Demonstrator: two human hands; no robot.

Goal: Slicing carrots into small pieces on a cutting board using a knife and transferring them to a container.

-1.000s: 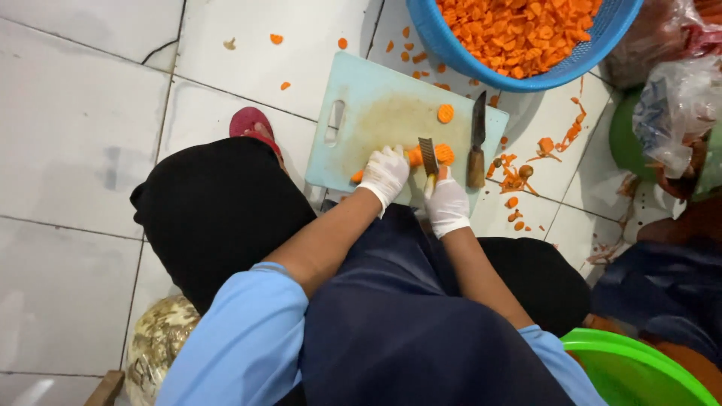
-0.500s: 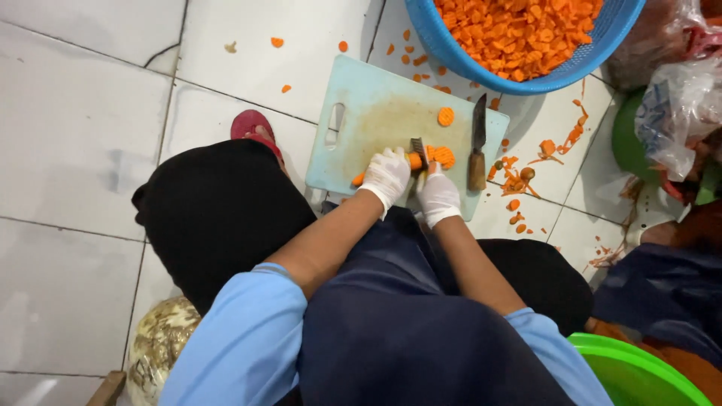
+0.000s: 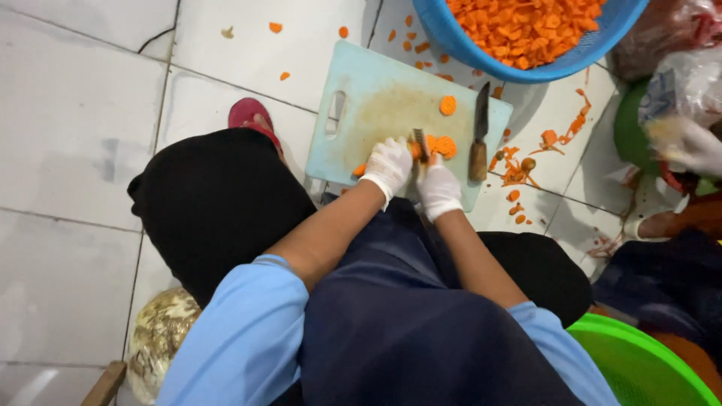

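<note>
The person is sitting low over a white tiled floor [image 3: 68, 113], looking down at a pale blue board [image 3: 376, 113] lying flat on it. Both hands are wearing white gloves and are working close together at the board's near edge. The left hand [image 3: 387, 167] is pressing down on a carrot [image 3: 440, 146], its fingers curled over the orange pieces. The right hand [image 3: 438, 189] is gripping a small knife [image 3: 420, 143], closed around its handle, with the blade pointing away and standing just beside the left hand's fingertips. The carrot is lying on the board between the two hands and a second knife [image 3: 480, 131], which is resting untouched along the board's right side, dark blade pointing away, wooden handle nearer the person.

One round slice [image 3: 448, 105] is sitting alone farther up the board. Beyond the board, a blue basket [image 3: 451, 37] is holding a heap of cut orange pieces. Scraps [image 3: 519, 173] are lying scattered on the tiles to the right of the board and near the basket. A red sandal [image 3: 252, 116] is showing left of the board, beside the person's dark-clothed knee. At the right edge, another person's gloved hand [image 3: 688, 143] is showing near clear bags [image 3: 677, 45], and a green bowl [image 3: 647, 368] is sitting at the lower right.
</note>
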